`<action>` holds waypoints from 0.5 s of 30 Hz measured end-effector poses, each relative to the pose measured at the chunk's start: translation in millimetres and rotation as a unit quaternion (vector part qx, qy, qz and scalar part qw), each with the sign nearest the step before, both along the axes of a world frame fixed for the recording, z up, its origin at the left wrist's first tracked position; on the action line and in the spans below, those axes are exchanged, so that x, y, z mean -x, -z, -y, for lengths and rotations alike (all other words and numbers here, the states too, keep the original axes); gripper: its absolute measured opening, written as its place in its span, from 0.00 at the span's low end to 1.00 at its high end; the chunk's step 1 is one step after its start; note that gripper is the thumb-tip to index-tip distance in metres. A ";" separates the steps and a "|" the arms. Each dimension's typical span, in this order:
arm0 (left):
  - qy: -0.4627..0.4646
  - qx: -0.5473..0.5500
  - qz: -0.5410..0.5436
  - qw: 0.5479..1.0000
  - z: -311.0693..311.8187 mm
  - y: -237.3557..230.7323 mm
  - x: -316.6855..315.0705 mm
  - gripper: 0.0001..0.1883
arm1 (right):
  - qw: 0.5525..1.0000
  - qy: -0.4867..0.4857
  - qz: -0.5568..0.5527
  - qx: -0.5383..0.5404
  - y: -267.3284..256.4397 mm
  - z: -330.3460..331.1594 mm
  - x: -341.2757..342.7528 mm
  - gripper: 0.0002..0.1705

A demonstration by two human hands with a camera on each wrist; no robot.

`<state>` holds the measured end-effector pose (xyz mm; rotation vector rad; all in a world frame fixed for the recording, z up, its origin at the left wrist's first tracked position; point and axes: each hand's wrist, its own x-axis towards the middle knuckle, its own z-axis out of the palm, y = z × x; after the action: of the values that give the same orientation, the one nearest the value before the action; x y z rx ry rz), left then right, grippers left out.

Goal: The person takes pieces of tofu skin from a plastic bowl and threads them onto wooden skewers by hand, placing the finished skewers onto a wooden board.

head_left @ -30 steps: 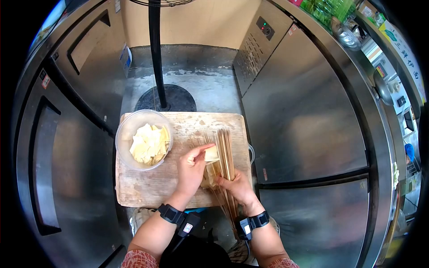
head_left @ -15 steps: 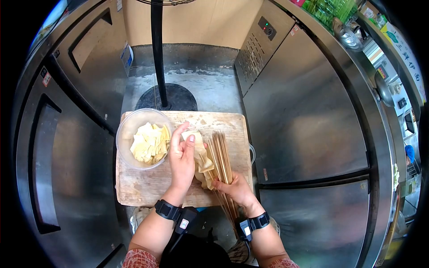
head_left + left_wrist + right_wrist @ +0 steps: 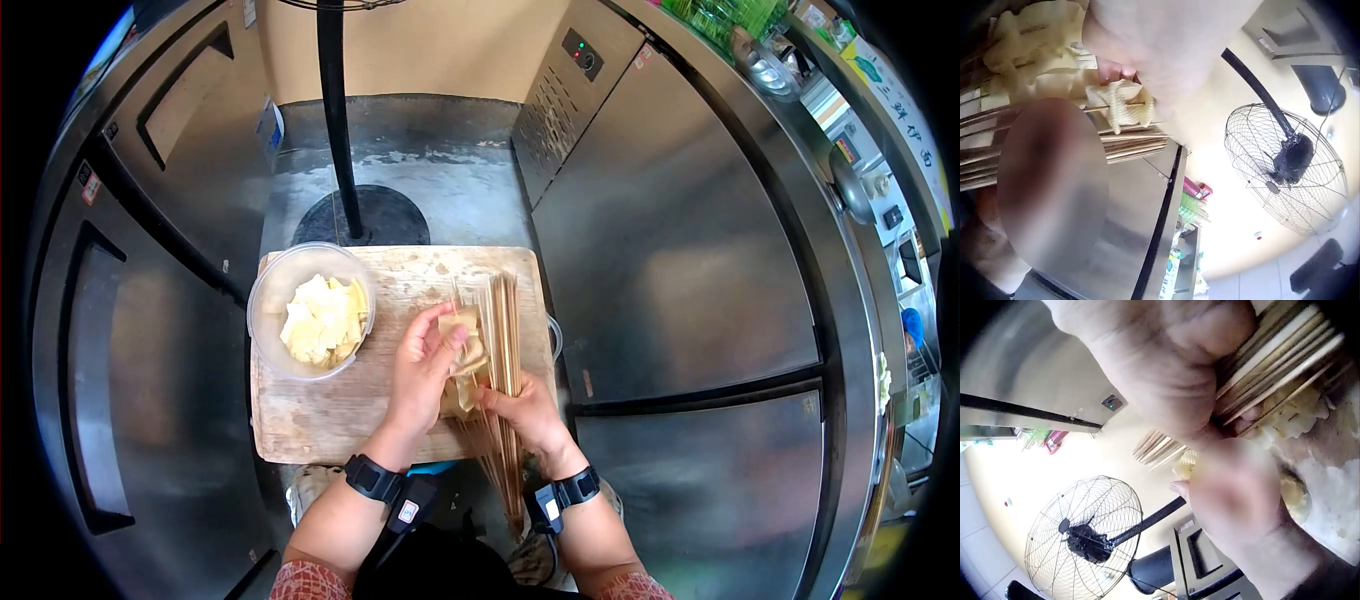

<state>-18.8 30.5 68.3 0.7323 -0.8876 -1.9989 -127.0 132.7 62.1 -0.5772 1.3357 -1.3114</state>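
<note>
My left hand pinches a pale yellow tofu sheet between thumb and fingers, beside the skewers. In the left wrist view this tofu sheet is folded in waves with a skewer running through it. My right hand grips a thick bundle of bamboo skewers, tips pointing away from me. More threaded, folded sheets hang along the bundle. A clear plastic tub left of my hands holds a heap of flat sheets.
Beneath the hands and tub is a worn wooden cutting board. Steel cabinets stand close on both sides. Beyond the board stands a fan's black pole on a round base; its wire cage shows in the wrist views.
The left hand went left toward the tub with the sheet lifted, then came back right against the skewers. The right hand has kept its grip on the bundle.
</note>
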 end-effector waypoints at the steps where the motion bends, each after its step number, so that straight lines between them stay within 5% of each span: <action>1: -0.002 -0.001 -0.020 1.000 -3.0 -2.0 1.8 0.19 | 1.000 0.008 0.008 0.003 1.0 0.2 1.0 0.05; 2: 0.026 0.025 0.013 0.999 -2.3 0.0 0.1 0.24 | 1.000 0.017 0.017 0.007 3.2 0.6 1.9 0.05; 15: 0.128 0.071 0.085 0.986 1.4 18.4 -6.3 0.12 | 0.997 0.019 0.081 0.003 4.4 2.3 1.8 0.08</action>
<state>-12.5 29.1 49.9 0.7467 -1.2665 -2.0895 -128.8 130.4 57.7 -0.4413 1.2153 -1.3630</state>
